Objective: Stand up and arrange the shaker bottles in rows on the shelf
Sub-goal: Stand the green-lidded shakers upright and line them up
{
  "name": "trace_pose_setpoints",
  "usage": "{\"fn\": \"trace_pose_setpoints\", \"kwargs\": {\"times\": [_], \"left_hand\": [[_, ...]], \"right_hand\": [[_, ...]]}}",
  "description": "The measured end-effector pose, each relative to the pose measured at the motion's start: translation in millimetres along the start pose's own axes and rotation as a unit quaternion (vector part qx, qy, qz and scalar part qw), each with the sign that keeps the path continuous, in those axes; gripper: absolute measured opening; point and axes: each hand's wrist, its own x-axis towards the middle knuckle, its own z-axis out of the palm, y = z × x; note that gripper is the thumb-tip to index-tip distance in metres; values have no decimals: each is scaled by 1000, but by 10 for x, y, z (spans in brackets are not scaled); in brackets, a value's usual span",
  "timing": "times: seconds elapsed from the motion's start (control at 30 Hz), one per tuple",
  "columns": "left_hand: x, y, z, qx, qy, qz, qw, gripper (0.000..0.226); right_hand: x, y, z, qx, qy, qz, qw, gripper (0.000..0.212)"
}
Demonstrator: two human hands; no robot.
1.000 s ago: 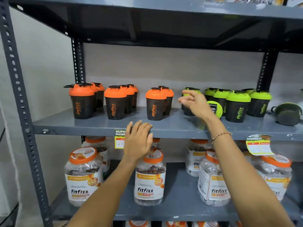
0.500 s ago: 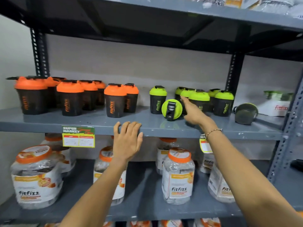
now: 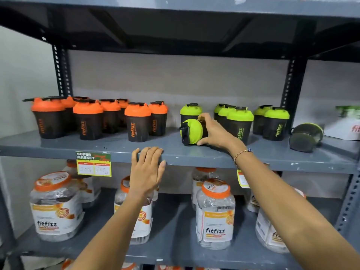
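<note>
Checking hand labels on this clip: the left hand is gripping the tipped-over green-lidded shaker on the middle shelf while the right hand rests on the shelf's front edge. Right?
Not quite: the hands are swapped. In the head view, the right hand grips the tipped-over green-lidded shaker on the middle shelf, while the left hand rests on the shelf's front edge.

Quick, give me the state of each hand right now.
Left hand: open, fingers resting over the shelf's front edge, holding nothing.
Right hand: grip closed around the tipped green-lidded shaker bottle.
</note>
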Motion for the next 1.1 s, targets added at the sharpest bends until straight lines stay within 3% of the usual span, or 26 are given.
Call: {"fn": "trace_pose_setpoints", "kwargs": {"times": [0.13, 0.27, 0.4, 0.47, 0.5, 0.57, 0.63, 0.7, 1.1], "left_hand": [[-1, -32, 39, 3, 5, 5, 1000, 40], [1, -40, 33, -1, 7, 13, 1000, 40], [-3, -46, 36, -4, 5, 13, 1000, 41], [-10, -49, 39, -6, 1, 13, 1000, 41], [-8, -51, 36, -7, -3, 12, 1000, 41], [-4, -52, 34, -10, -12, 10, 1000, 42], [-6, -57, 42, -9, -19, 11, 1000, 42], [-13, -68, 53, -8, -22, 13, 1000, 42], [-21, -94, 58, -12, -9, 27, 1000, 40]], "right_hand": [[33, -143, -32, 15, -30, -19, 999, 107], [73, -147, -110, -72, -106, 3, 992, 101], [67, -171, -8, -106, -67, 8, 992, 94], [29, -159, 50, 4, -11, 51, 999, 88], [1, -163, 71, 118, 16, 73, 990, 82], [-54, -188, 122, 365, 47, 92, 925, 63], [-76, -215, 167, 498, 43, 97, 861, 49], [-72, -240, 190, 534, 33, 107, 838, 45], [150, -273, 383, 495, -22, 173, 851, 51]]}}
